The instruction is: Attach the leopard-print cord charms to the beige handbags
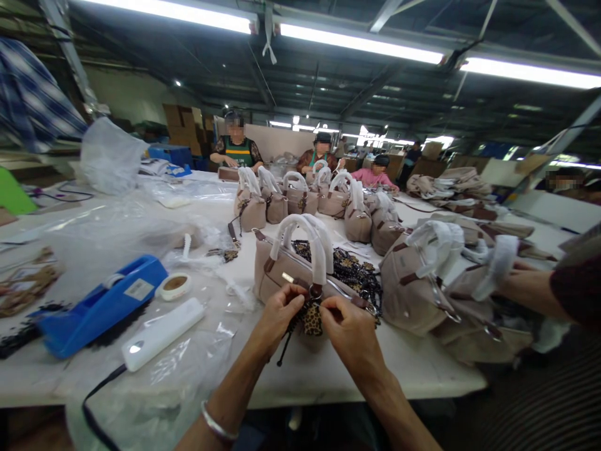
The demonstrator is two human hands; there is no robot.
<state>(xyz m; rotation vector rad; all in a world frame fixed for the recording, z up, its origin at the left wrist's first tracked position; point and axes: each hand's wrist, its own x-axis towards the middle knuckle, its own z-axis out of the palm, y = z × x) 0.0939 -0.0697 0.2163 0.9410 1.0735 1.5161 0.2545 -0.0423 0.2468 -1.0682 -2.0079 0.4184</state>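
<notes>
A beige handbag point(272, 275) with white-wrapped handles point(323, 250) stands on the table in front of me. At its near side hangs a leopard-print charm point(312, 318) with dark cords, just below a handle ring. My left hand point(284, 310) pinches at the charm's upper left, its fingertips by the ring; what exactly lies between them is too small to make out. On the other side of the charm, my right hand point(350, 322) has thumb and fingertips pressed together, also close to the ring. Behind the bag is a heap of black beaded charms point(357, 269).
At left lie a blue tape dispenser point(107, 300), a tape roll point(174, 286), a white corded device point(162, 335) and clear plastic sheeting point(107, 232). Several beige bags point(300, 200) stand farther back, others point(413, 294) at right, beside another person's arm point(530, 285). Co-workers sit opposite.
</notes>
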